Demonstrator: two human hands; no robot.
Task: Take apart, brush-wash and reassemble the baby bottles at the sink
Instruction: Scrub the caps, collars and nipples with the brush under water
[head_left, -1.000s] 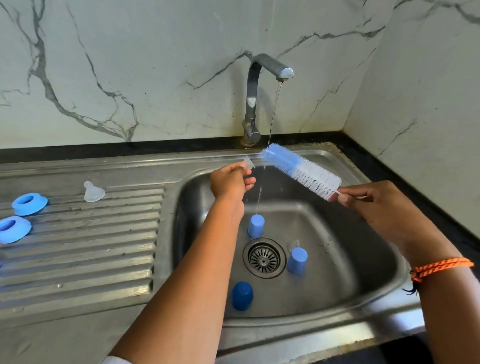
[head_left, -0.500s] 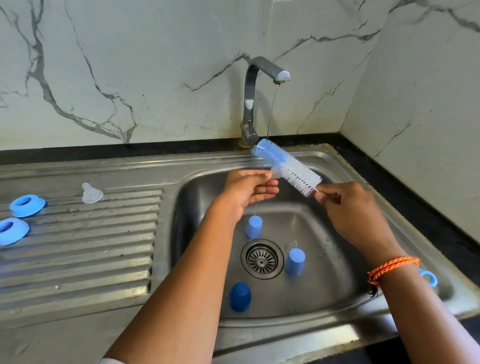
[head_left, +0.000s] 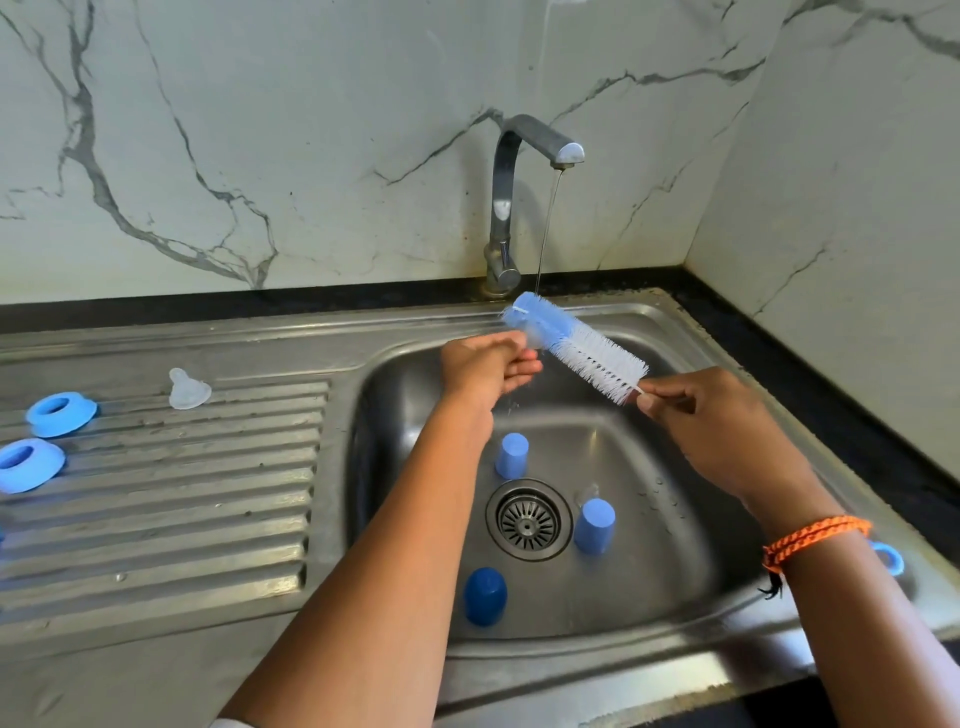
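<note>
Brush (head_left: 576, 345) in right hand (head_left: 717, 421) now against small clear part, pinched by left hand (head_left: 483, 366)

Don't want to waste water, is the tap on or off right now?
On: a thin stream falls from the tap spout onto the brush.

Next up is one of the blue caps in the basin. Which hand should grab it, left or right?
Left. The right hand pinches the bottle brush by its handle. The left hand sits above the nearest light blue cap, but seems to hold a small clear part against the bristles, so it must set that down first.
</note>
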